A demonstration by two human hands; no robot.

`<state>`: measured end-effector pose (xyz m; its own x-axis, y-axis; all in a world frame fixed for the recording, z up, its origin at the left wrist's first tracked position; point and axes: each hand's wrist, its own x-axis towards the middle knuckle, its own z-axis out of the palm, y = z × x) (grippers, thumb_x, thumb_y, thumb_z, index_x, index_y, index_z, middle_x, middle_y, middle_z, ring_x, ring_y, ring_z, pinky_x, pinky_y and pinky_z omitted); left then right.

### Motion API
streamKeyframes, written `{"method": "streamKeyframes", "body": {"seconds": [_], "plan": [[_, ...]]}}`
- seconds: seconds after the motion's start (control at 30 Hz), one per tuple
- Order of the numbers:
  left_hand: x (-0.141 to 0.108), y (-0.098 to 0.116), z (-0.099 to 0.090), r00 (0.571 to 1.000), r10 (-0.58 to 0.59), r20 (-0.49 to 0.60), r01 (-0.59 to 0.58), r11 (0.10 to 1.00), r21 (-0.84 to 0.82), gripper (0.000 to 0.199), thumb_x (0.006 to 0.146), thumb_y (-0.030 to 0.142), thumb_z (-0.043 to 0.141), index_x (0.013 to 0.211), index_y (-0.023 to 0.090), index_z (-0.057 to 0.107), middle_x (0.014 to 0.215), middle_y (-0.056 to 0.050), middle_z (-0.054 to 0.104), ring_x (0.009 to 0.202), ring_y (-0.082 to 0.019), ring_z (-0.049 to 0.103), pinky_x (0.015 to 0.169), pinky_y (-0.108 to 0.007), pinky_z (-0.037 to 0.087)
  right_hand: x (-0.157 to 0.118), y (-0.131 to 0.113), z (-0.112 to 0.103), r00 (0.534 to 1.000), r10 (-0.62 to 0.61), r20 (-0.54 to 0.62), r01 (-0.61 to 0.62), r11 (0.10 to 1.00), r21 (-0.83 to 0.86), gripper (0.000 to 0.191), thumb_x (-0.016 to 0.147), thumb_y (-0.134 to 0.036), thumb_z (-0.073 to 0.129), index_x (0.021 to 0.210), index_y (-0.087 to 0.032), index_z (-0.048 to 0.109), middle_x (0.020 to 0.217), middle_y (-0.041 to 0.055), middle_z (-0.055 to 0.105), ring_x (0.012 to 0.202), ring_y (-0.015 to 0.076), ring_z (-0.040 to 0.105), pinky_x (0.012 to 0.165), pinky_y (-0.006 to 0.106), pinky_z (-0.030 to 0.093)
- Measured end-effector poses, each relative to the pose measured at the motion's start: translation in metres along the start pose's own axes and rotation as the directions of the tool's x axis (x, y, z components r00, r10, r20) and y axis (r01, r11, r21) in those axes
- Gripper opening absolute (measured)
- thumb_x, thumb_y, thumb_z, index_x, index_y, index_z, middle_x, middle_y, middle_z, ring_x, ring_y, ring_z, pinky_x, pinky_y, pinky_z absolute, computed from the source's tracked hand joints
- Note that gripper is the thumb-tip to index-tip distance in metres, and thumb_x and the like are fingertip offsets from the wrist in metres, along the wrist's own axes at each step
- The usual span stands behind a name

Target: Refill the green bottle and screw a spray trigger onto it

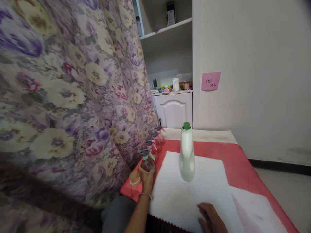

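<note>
**L hand [147,177] round a clear spray btl [147,165], left of & a bit nearer than the tall pale btl [187,161]**

Floral curtain [60,81] fills the area left of the tall pale btl; plain wall [247,48] is behind it, to the right. White cupboard [173,108] w/ open shelves above stands directly behind it, well back. Under it: table w/ red cloth [213,149], pale strip at far edge.

White mat [172,197], zigzag-edged, lies on the cloth; tall pale btl is upright on its far half, w/ a green piece at its mouth. Pale sheet [261,212] is right of the btl & nearer, by the mat's edge.

R hand [210,215]: nearer than the btl, slightly right, over the mat; fingers loosely bent, thumb apart from them; can't tell if it touches the mat. L hand: fingers & thumb wrapped round the body of the spray btl (dark head, pale-green trigger).

Pink-trigger spray btls [152,144] run in a row left of the tall btl & farther back, beyond the held one. White jug [176,84] is on the cupboard ledge, behind the btl. Orange-topped jar [134,178]: left of the btl, nr L hand. Pink note [210,81], handwritten, on the wall behind-right of the btl. Bracelet [145,195] on L wrist, nearer than the btl.
</note>
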<state>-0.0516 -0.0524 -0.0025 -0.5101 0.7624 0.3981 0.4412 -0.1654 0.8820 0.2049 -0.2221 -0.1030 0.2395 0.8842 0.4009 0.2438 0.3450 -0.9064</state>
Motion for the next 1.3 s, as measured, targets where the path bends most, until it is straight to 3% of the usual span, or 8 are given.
{"method": "streamKeyframes", "body": {"seconds": [0.23, 0.53, 0.7, 0.87, 1.1, 1.3], "plan": [[0.008, -0.018, 0.012, 0.999, 0.000, -0.047, 0.007, 0.989, 0.148, 0.069, 0.071, 0.022, 0.063, 0.131, 0.013, 0.030, 0.131, -0.016, 0.043, 0.133, -0.031, 0.034, 0.112, -0.050, 0.027, 0.006, -0.006, -0.013, 0.990, -0.034, 0.135, 0.043, 0.997, -0.064, 0.028, 0.077, -0.021, 0.060, 0.104, -0.023, 0.067, 0.101, 0.0087, 0.069, 0.093, 0.0220, 0.069, 0.083, 0.029, 0.059], [0.006, -0.032, 0.018, 0.999, 0.040, -0.035, -0.030, 0.964, 0.266, 0.078, 0.081, 0.026, 0.054, 0.143, 0.007, 0.012, 0.147, -0.026, 0.027, 0.141, -0.035, 0.022, 0.116, -0.051, 0.021, 0.006, 0.000, -0.017, 0.978, -0.054, 0.202, 0.085, 0.985, -0.147, 0.032, 0.078, -0.016, 0.058, 0.109, -0.023, 0.065, 0.106, 0.0094, 0.068, 0.098, 0.0222, 0.069, 0.087, 0.030, 0.059], [0.008, -0.036, 0.017, 0.999, 0.052, -0.012, -0.046, 0.949, 0.311, 0.079, 0.082, 0.025, 0.051, 0.145, 0.004, 0.008, 0.150, -0.028, 0.024, 0.143, -0.036, 0.018, 0.117, -0.052, 0.019, 0.004, 0.002, -0.016, 0.985, -0.064, 0.162, 0.085, 0.988, -0.126, 0.030, 0.079, -0.018, 0.057, 0.108, -0.023, 0.065, 0.105, 0.0098, 0.068, 0.097, 0.0224, 0.068, 0.087, 0.031, 0.059], [0.010, -0.036, 0.015, 0.998, 0.057, -0.008, -0.051, 0.943, 0.329, 0.077, 0.084, 0.023, 0.049, 0.146, 0.002, 0.008, 0.150, -0.030, 0.025, 0.144, -0.036, 0.016, 0.116, -0.053, 0.019, 0.005, 0.002, -0.016, 0.979, -0.054, 0.194, 0.081, 0.988, -0.134, 0.031, 0.078, -0.017, 0.058, 0.108, -0.023, 0.065, 0.106, 0.0098, 0.068, 0.097, 0.0224, 0.069, 0.086, 0.030, 0.059], [0.006, -0.039, 0.015, 0.997, 0.072, -0.022, -0.061, 0.947, 0.314, 0.080, 0.084, 0.025, 0.050, 0.146, 0.002, 0.005, 0.149, -0.032, 0.025, 0.144, -0.037, 0.018, 0.115, -0.053, 0.024, 0.006, -0.005, -0.013, 0.990, -0.062, 0.129, 0.077, 0.990, -0.117, 0.027, 0.079, -0.020, 0.058, 0.104, -0.023, 0.066, 0.100, 0.0079, 0.069, 0.092, 0.0212, 0.069, 0.083, 0.028, 0.059], [0.008, -0.043, 0.014, 0.996, 0.091, -0.020, -0.081, 0.954, 0.288, 0.076, 0.086, 0.024, 0.050, 0.146, 0.004, 0.008, 0.149, -0.030, 0.028, 0.144, -0.036, 0.019, 0.114, -0.054, 0.025, 0.008, -0.001, -0.015, 0.981, -0.049, 0.190, 0.078, 0.986, -0.150, 0.028, 0.078, -0.019, 0.059, 0.105, -0.023, 0.065, 0.100, 0.0080, 0.069, 0.092, 0.0210, 0.069, 0.083, 0.028, 0.059]]}}
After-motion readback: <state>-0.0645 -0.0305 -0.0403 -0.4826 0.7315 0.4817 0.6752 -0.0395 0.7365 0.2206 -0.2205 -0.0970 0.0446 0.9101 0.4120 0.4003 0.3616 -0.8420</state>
